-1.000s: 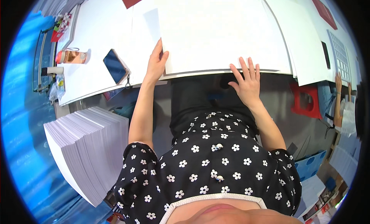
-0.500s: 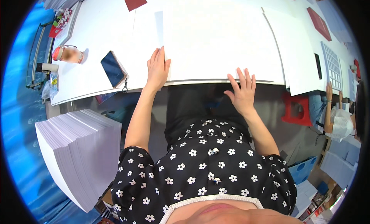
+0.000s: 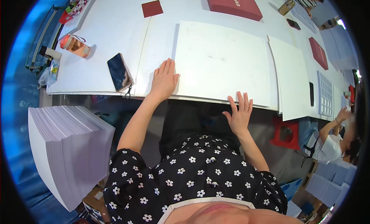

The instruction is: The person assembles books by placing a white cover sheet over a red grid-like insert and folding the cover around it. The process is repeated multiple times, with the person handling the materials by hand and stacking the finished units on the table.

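A large white board or sheet (image 3: 223, 65) with faint grey smudges lies in front of me, its near edge along the table's front. Flat on the table at its left side rests my left hand (image 3: 165, 81), fingers stretched out, the thumb side against the board's left edge. My right hand (image 3: 240, 114) is at the near edge, fingers spread and their tips at the board's rim; whether they press on it I cannot tell. Neither hand holds anything. Right of the board lies another white sheet (image 3: 293, 77), jutting past the table edge.
A phone (image 3: 119, 71), drink bottle (image 3: 76, 45) and dark red card (image 3: 152, 8) lie left. At the back is a red box (image 3: 235, 6). A tall paper stack (image 3: 73, 154) stands left below table height. A red stool (image 3: 285, 133) and a co-worker (image 3: 331, 145) are right.
The view has shifted, bringing the red box at the back into sight. My hands stay at the board's left and near edges, both open. The co-worker's hand has been raised.
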`<state>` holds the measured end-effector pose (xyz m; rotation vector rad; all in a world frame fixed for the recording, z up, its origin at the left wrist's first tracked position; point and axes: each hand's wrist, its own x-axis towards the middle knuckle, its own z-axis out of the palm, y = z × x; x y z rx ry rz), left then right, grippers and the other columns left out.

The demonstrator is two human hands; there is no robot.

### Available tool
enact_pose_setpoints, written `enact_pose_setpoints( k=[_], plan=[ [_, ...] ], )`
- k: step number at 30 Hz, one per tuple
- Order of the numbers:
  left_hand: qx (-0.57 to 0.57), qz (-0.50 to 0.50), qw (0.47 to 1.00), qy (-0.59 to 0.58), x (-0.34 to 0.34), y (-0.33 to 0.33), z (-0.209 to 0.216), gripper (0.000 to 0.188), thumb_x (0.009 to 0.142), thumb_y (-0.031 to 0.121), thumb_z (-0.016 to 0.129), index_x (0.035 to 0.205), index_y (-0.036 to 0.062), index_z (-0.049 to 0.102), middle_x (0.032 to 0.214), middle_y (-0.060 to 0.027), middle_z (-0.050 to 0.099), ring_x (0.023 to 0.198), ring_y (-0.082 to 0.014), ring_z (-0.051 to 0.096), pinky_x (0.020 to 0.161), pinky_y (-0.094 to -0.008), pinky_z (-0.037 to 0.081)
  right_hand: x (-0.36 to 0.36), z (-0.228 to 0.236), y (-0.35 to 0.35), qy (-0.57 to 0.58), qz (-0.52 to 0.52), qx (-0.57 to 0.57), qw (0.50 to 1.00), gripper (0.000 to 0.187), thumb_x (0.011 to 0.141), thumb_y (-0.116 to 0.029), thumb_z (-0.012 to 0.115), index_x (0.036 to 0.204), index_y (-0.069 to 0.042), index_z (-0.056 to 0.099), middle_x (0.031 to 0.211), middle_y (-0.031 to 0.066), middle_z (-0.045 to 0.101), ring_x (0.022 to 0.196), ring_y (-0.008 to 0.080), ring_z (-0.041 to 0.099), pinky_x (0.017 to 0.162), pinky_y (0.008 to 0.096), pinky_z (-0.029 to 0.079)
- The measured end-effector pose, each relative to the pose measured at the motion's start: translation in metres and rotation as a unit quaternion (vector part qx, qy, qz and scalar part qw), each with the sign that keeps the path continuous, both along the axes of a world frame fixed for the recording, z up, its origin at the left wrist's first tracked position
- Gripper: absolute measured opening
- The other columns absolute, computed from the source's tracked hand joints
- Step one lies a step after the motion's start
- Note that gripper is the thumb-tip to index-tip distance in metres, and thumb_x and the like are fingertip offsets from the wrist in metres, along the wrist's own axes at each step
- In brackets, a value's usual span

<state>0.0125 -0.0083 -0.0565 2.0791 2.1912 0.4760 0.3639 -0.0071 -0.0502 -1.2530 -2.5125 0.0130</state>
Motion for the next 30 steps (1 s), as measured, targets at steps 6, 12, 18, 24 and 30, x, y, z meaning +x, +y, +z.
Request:
enact_pose_setpoints(
  k=[6, 12, 18, 24, 30],
  plan=[
    [-0.043, -0.047, 0.997, 0.051, -0.01, 0.02, 0.029, 0.063, 0.097, 0.036, 0.055, 0.141, -0.006, 0.039, 0.145, -0.0259, 0.043, 0.135, -0.0361, 0.041, 0.108, -0.0449, 0.032, -0.003, 0.007, 0.001, -0.011, 0.004, -0.008, 1.0, 0.069, 0.076, -0.036, 0.078, 0.137, -0.019, 0.052, 0.149, 0.0158, 0.038, 0.14, 0.0426, 0.029, 0.112, 0.0637, 0.02],
    [0.025, -0.036, 0.998, -0.054, -0.024, 0.107, -0.009, 0.062, 0.098, 0.042, 0.052, 0.144, 0.0031, 0.039, 0.153, -0.0233, 0.032, 0.14, -0.0365, 0.035, 0.11, -0.0475, 0.031, -0.008, 0.023, 0.006, -0.032, 0.009, -0.008, 0.999, 0.058, 0.082, -0.043, 0.072, 0.131, -0.015, 0.057, 0.142, 0.0155, 0.044, 0.134, 0.0419, 0.036, 0.111, 0.063, 0.023],
    [0.012, 0.033, 0.999, -0.039, -0.034, 0.19, -0.012, 0.058, 0.099, 0.041, 0.05, 0.143, 0.0043, 0.04, 0.156, -0.0222, 0.028, 0.144, -0.0386, 0.027, 0.111, -0.0517, 0.028, -0.013, 0.044, 0.021, -0.02, -0.004, -0.021, 1.0, 0.051, 0.084, -0.044, 0.068, 0.123, -0.011, 0.06, 0.124, 0.0133, 0.055, 0.119, 0.0362, 0.048, 0.106, 0.0587, 0.03],
    [0.048, 0.044, 0.99, 0.126, -0.009, 0.221, -0.004, 0.059, 0.099, 0.043, 0.049, 0.142, 0.0035, 0.044, 0.155, -0.0223, 0.032, 0.146, -0.0373, 0.024, 0.116, -0.0528, 0.023, -0.042, 0.036, 0.117, 0.099, 0.02, -0.047, 0.994, 0.055, 0.08, -0.028, 0.076, 0.126, -0.004, 0.057, 0.129, 0.0186, 0.055, 0.123, 0.0374, 0.048, 0.104, 0.0483, 0.038],
    [0.012, -0.029, 0.997, 0.069, 0.019, 0.224, -0.005, 0.058, 0.102, 0.044, 0.043, 0.148, 0.0097, 0.039, 0.154, -0.0241, 0.031, 0.146, -0.0391, 0.024, 0.118, -0.0545, 0.017, -0.127, 0.003, 0.234, 0.002, 0.071, -0.075, 0.995, 0.078, 0.093, -0.058, 0.05, 0.15, -0.008, 0.033, 0.157, 0.0196, 0.027, 0.147, 0.0384, 0.019, 0.119, 0.053, 0.015]
  ],
)
